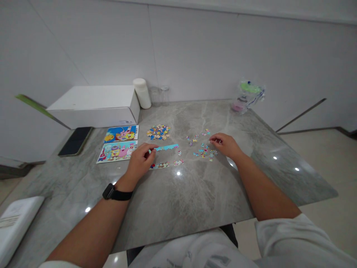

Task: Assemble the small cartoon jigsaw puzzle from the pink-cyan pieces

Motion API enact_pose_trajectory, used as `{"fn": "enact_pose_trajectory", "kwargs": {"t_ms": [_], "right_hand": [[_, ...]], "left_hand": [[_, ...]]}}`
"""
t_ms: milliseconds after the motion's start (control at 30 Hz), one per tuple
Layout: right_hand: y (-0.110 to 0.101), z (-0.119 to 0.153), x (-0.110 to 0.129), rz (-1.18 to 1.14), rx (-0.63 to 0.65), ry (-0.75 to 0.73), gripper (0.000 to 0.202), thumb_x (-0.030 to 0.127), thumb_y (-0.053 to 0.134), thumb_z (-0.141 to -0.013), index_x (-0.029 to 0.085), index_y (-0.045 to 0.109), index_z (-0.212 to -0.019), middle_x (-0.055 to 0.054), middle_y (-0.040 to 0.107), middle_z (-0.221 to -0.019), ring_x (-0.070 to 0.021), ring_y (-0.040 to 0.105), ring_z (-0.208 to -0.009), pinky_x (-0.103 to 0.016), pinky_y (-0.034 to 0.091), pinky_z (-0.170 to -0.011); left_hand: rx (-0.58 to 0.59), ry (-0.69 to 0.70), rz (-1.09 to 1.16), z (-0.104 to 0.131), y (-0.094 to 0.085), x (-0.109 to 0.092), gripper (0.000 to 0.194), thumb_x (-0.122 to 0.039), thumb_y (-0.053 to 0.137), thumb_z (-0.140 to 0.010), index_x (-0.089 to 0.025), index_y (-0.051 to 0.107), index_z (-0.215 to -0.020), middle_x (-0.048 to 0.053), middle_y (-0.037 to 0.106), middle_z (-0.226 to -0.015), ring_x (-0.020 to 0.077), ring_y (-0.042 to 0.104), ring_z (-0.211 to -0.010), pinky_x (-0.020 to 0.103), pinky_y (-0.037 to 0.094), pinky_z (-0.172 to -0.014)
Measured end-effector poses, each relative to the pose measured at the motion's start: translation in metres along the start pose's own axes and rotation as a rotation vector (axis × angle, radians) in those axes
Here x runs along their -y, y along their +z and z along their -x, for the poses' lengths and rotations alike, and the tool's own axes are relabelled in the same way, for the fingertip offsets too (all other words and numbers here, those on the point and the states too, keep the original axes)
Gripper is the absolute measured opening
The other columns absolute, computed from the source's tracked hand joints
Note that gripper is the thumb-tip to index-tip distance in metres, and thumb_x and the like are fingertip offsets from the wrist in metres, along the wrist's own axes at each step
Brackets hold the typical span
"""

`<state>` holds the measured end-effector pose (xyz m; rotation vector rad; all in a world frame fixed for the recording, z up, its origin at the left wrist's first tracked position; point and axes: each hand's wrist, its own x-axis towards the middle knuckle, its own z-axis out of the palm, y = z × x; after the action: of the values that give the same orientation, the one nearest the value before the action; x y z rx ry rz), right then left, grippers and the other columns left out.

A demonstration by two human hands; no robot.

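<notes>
My left hand (141, 158) rests at the left end of a partly joined jigsaw puzzle, its index finger and thumb apart and touching the blue top strip (167, 147). Below that strip lies a joined bottom row (161, 165), partly hidden by the hand, with a short joined section (179, 162) to its right and a single puzzle piece (179, 153) above it. Over on the right, my right hand (225, 144) has its fingertips pinched together beside scattered puzzle pieces (204, 151). Anything between those fingertips is too small to make out.
Two cartoon picture cards (117, 152) lie left of the puzzle, near a phone (76, 141). A heap of pieces (158, 132) sits behind it. Farther back stand a white box (95, 106), a white bottle (142, 93), glasses (164, 95) and a plastic bag (248, 97).
</notes>
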<state>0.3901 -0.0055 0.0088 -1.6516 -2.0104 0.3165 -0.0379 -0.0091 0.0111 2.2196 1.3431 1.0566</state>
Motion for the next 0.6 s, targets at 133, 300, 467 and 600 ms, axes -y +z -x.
{"fn": "enact_pose_trajectory", "kwargs": {"t_ms": [133, 300, 467, 600], "right_hand": [[0.013, 0.0, 0.007, -0.023, -0.046, 0.017, 0.019, 0.033, 0.065, -0.091, 0.022, 0.078, -0.099, -0.005, 0.076, -0.088, -0.0192, 0.064, -0.076, -0.033, 0.05, -0.077], [0.027, 0.002, 0.029, -0.08, -0.047, 0.025, 0.017, 0.034, 0.064, -0.092, 0.024, 0.077, -0.094, -0.003, 0.077, -0.086, -0.018, 0.063, -0.072, -0.032, 0.049, -0.075], [0.04, -0.001, 0.055, -0.2, -0.078, 0.036, 0.019, 0.037, 0.065, -0.092, 0.024, 0.078, -0.096, -0.002, 0.076, -0.083, -0.0166, 0.06, -0.068, -0.029, 0.047, -0.069], [0.04, -0.02, 0.079, -0.229, -0.034, -0.063, 0.018, 0.035, 0.066, -0.092, 0.024, 0.079, -0.097, -0.002, 0.076, -0.084, -0.0159, 0.059, -0.068, -0.029, 0.046, -0.069]], "left_hand": [[0.051, 0.07, -0.013, 0.001, 0.002, -0.005, 0.024, -0.027, 0.054, -0.101, -0.02, 0.076, -0.108, 0.004, 0.069, -0.091, 0.0168, 0.06, -0.074, 0.031, 0.049, -0.073], [0.163, 0.181, -0.043, 0.005, 0.008, -0.009, 0.025, -0.027, 0.052, -0.103, -0.022, 0.075, -0.113, 0.007, 0.074, -0.102, 0.0201, 0.069, -0.093, 0.034, 0.055, -0.087], [0.232, 0.289, -0.154, 0.007, 0.015, -0.014, 0.023, -0.027, 0.055, -0.103, -0.023, 0.076, -0.113, 0.008, 0.076, -0.11, 0.0229, 0.07, -0.104, 0.038, 0.056, -0.094], [0.249, 0.339, -0.246, 0.01, 0.021, -0.023, 0.024, -0.024, 0.054, -0.103, -0.022, 0.075, -0.115, 0.01, 0.074, -0.11, 0.024, 0.068, -0.102, 0.039, 0.055, -0.091]]}}
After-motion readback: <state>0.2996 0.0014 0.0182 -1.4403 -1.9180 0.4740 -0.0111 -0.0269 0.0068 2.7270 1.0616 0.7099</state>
